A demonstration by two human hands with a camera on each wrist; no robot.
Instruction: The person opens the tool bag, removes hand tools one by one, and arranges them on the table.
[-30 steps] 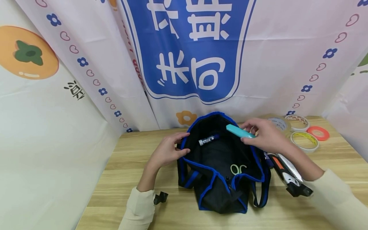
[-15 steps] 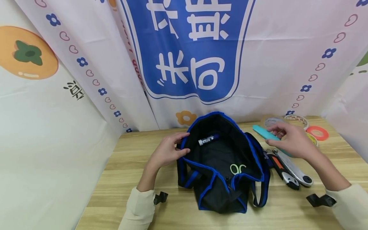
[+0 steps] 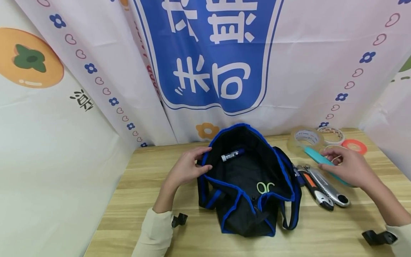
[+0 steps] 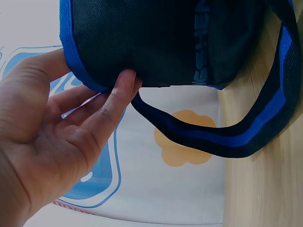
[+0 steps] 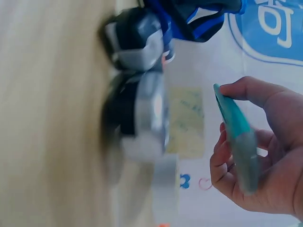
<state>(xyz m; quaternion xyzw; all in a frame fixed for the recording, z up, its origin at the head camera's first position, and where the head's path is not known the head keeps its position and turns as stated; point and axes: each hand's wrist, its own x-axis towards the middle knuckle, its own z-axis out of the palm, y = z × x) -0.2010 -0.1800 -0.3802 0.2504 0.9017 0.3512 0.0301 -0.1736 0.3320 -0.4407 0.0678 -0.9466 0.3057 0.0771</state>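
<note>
A black tool bag [image 3: 247, 219] with blue trim stands gaping on the wooden table. My left hand [image 3: 184, 167] grips its left rim between thumb and fingers; in the left wrist view the fingertips [image 4: 125, 80] lie against the bag's dark wall. Inside the bag are a glue stick [image 3: 232, 155] and green scissors handles [image 3: 265, 187]. To the right of the bag, my right hand [image 3: 351, 166] pinches a slim turquoise bar-shaped tool [image 3: 316, 156], held raised near the tape rolls. The right wrist view shows its duller grey-green end [image 5: 247, 165].
Just right of the bag lie an orange-and-black utility knife [image 3: 311, 182] and a silver utility knife [image 3: 329, 189], beside a dark blue item [image 3: 298, 177]. Behind them are a clear tape roll [image 3: 293, 142], a white roll [image 3: 342, 137] and a red roll [image 3: 363, 147]. A printed cloth [image 3: 298, 89] hangs behind.
My right hand has carried the turquoise tool from over the bag's opening rightward, past the utility knives. My left hand stays at the bag's rim.
</note>
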